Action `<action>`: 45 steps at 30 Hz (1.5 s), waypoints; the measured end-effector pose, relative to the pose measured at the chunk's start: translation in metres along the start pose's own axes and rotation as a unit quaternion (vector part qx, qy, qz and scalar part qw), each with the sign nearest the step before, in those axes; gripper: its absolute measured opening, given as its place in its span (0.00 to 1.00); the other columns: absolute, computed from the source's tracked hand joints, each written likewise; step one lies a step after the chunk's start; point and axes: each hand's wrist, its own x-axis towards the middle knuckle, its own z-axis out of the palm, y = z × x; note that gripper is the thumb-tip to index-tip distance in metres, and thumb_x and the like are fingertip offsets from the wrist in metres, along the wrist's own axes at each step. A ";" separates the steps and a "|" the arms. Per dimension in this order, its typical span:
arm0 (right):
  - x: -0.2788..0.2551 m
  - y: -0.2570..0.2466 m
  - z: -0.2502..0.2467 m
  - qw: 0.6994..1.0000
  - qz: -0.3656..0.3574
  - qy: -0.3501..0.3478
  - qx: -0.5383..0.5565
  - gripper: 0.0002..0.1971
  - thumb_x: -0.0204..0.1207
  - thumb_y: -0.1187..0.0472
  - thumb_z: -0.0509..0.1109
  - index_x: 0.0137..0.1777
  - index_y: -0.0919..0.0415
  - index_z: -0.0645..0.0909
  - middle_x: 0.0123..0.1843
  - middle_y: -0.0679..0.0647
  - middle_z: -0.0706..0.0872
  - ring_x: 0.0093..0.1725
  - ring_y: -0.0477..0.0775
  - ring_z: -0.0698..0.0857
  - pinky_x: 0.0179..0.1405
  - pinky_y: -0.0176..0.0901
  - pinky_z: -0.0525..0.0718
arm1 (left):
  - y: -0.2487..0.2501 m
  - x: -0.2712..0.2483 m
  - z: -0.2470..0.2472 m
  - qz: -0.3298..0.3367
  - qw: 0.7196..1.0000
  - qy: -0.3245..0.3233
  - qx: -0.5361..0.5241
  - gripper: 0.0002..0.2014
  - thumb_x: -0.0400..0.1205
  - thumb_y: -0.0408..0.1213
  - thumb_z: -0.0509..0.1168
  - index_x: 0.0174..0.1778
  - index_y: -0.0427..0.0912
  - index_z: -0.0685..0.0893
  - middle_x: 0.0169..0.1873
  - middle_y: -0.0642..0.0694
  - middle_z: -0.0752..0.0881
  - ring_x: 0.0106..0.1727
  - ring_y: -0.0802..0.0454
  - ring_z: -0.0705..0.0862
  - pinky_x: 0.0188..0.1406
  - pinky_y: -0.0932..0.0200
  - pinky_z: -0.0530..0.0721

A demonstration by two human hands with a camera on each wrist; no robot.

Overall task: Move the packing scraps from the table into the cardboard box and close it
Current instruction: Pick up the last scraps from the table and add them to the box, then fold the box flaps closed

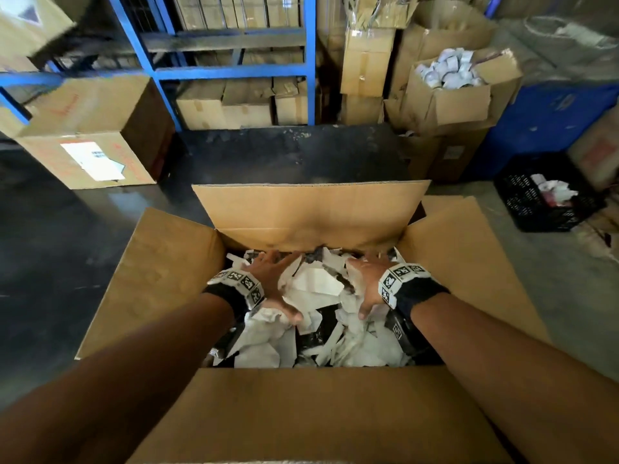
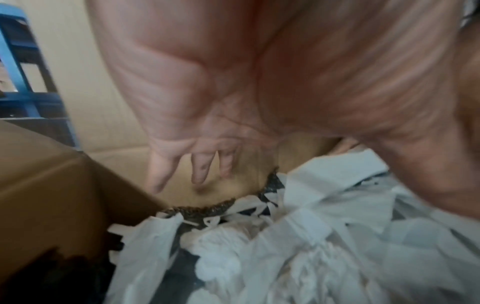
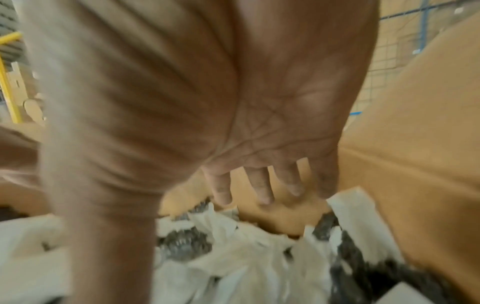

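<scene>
Both hands spread flat, left hand (image 1: 268,276) and right hand (image 1: 366,283) palm-down over packing scraps (image 1: 318,289) heaped inside the open cardboard box (image 1: 301,410); scraps look light, soft, springy, best scooped from beneath, and stiff flaps (image 1: 311,212) taken by their edges.

box mouth: open above scraps (image 1: 318,289); sides: four raised flaps (image 1: 311,212) hem it in

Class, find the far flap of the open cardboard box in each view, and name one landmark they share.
Head: far flap upright, centre, beyond both hands.
Left wrist: pale board behind the fingers.
Right wrist: tan board below the fingertips.
Shared landmark: white scraps at its foot.
</scene>
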 end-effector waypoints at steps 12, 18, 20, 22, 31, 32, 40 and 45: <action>-0.134 0.077 0.030 0.928 0.184 0.318 0.065 0.44 0.72 0.41 0.74 0.86 0.43 0.58 0.90 0.60 0.48 0.87 0.67 0.52 0.81 0.65 0.62 | -0.109 -0.155 -0.001 -0.197 0.937 0.273 0.090 0.51 0.68 0.68 0.74 0.85 0.62 0.57 0.86 0.39 0.52 0.85 0.32 0.54 0.82 0.31 0.59; -0.180 0.099 0.074 0.908 0.279 0.260 0.172 0.51 0.76 0.41 0.72 0.88 0.49 0.41 0.88 0.63 0.54 0.81 0.70 0.67 0.76 0.66 0.71 | -0.150 -0.209 0.030 -0.226 0.941 0.228 -0.106 0.57 0.72 0.56 0.78 0.88 0.52 0.46 0.82 0.31 0.62 0.76 0.24 0.71 0.72 0.28 0.75; -0.194 0.090 0.078 0.915 0.244 0.260 0.190 0.48 0.78 0.45 0.72 0.89 0.52 0.44 0.87 0.61 0.60 0.80 0.68 0.70 0.74 0.64 0.74 | -0.143 -0.221 0.033 -0.178 0.944 0.256 -0.111 0.50 0.74 0.52 0.78 0.87 0.49 0.54 0.78 0.32 0.69 0.72 0.26 0.76 0.70 0.29 0.77; -0.205 0.074 0.078 0.910 0.204 0.305 0.192 0.44 0.79 0.48 0.72 0.88 0.53 0.50 0.85 0.60 0.65 0.78 0.67 0.73 0.72 0.62 0.77 | -0.129 -0.228 0.030 -0.129 0.934 0.306 -0.129 0.45 0.76 0.51 0.77 0.85 0.52 0.59 0.76 0.34 0.72 0.67 0.29 0.81 0.66 0.31 0.82; -0.195 0.025 0.071 0.925 -0.045 0.289 0.243 0.24 0.89 0.48 0.57 0.84 0.41 0.65 0.77 0.50 0.81 0.70 0.54 0.83 0.68 0.48 0.77 | -0.055 -0.224 0.028 0.084 0.927 0.231 -0.283 0.21 0.80 0.70 0.56 0.69 0.73 0.73 0.64 0.55 0.86 0.60 0.54 0.87 0.63 0.47 0.85; -0.189 0.027 0.074 0.933 -0.049 0.272 0.232 0.21 0.90 0.51 0.55 0.82 0.42 0.70 0.77 0.51 0.82 0.68 0.54 0.84 0.66 0.47 0.78 | -0.056 -0.220 0.031 0.070 0.942 0.200 -0.261 0.16 0.82 0.68 0.54 0.63 0.76 0.77 0.65 0.54 0.86 0.64 0.53 0.86 0.65 0.47 0.84; -0.148 0.076 0.103 0.998 -0.007 0.053 -0.025 0.49 0.78 0.71 0.66 0.81 0.22 0.48 0.90 0.41 0.50 0.86 0.63 0.58 0.80 0.56 0.70 | -0.101 -0.193 0.081 0.071 0.991 0.091 0.065 0.33 0.84 0.37 0.66 0.78 0.76 0.64 0.83 0.62 0.63 0.81 0.50 0.67 0.80 0.49 0.69; -0.132 0.103 0.125 0.995 -0.022 0.027 -0.098 0.63 0.71 0.42 0.79 0.76 0.21 0.21 0.86 0.42 0.23 0.87 0.66 0.39 0.78 0.75 0.66 | -0.118 -0.193 0.111 0.083 0.987 0.101 0.089 0.44 0.78 0.61 0.68 0.85 0.72 0.47 0.85 0.66 0.50 0.84 0.53 0.55 0.80 0.43 0.64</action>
